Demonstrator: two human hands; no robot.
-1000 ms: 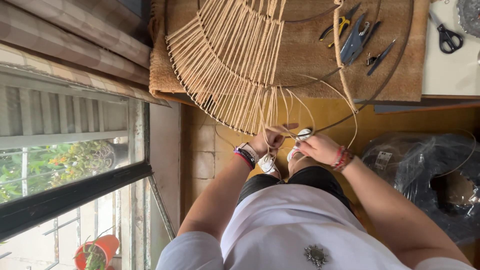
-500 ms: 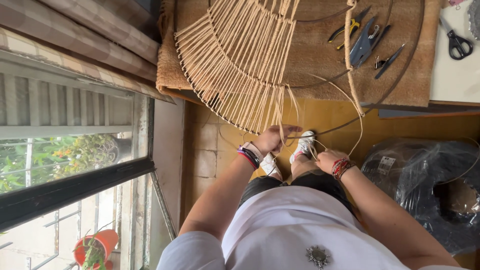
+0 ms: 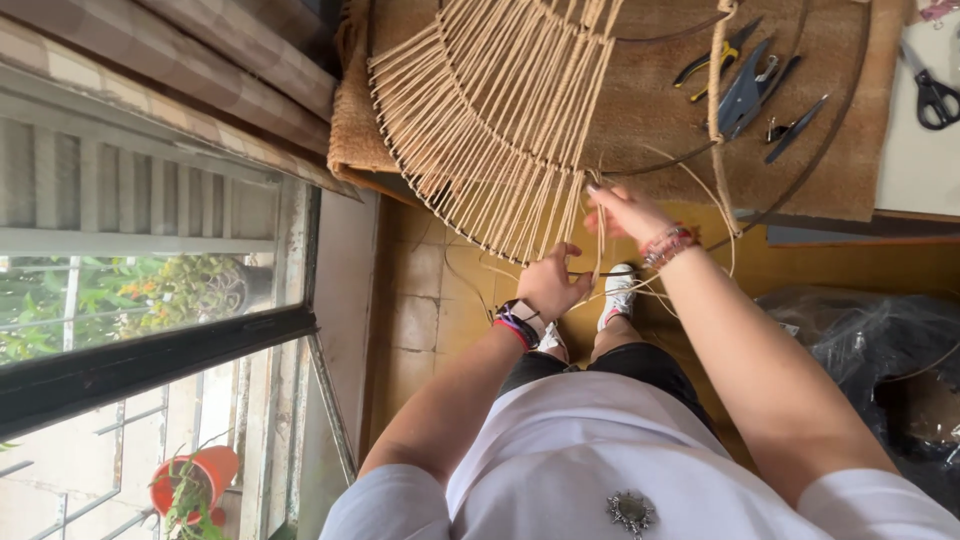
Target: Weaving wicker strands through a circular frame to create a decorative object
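A dark metal hoop lies on a brown mat, with tan jute cords strung across it in a fan. My right hand, red bracelets at the wrist, is at the hoop's near rim with its fingers closed on a cord end. My left hand, with a watch and bands on the wrist, is lower down and pinches loose cord strands that hang toward my white shoes. A second thin hoop lies to the right on the mat.
Pliers and cutters lie on the mat. Black scissors rest on a white surface at the top right. A black plastic bag sits on the tiled floor to the right. A window and a red plant pot are on the left.
My right hand has risen from beside the left hand near my shoes up to the hoop's rim, drawing a cord with it. My left hand stays low on the strands.
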